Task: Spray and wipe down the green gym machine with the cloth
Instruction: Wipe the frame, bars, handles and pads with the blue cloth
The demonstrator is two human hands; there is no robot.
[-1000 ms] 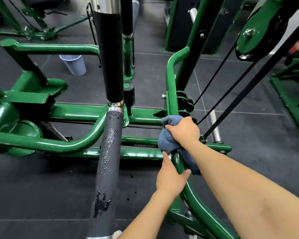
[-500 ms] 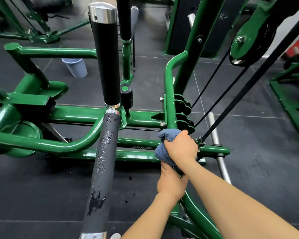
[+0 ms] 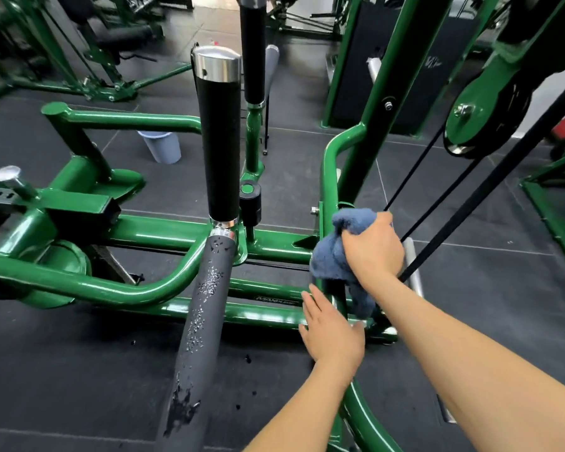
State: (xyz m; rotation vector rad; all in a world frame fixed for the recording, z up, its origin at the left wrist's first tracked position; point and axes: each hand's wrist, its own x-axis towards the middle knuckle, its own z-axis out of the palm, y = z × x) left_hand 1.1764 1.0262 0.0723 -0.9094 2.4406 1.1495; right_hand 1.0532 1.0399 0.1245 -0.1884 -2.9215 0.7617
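Observation:
The green gym machine (image 3: 163,238) fills the view, its tubes running left to right and one curved tube (image 3: 329,177) rising at centre right. My right hand (image 3: 372,247) grips a bunched blue cloth (image 3: 331,256) and presses it against that curved tube, just below a bolted bracket. Lower down, my left hand (image 3: 331,331) sits beside the same tube with its fingers straight, and holds nothing. No spray bottle is in view.
A worn grey padded bar (image 3: 198,321) with a black grip (image 3: 219,148) crosses the centre foreground. Black cables (image 3: 437,223) run down from a pulley (image 3: 483,102) at upper right. A small grey bin (image 3: 162,146) stands on the dark floor behind. Other green machines surround this one.
My left hand has let go of the tube and now lies with straight fingers beside it. My right hand has slid the cloth up along the tube.

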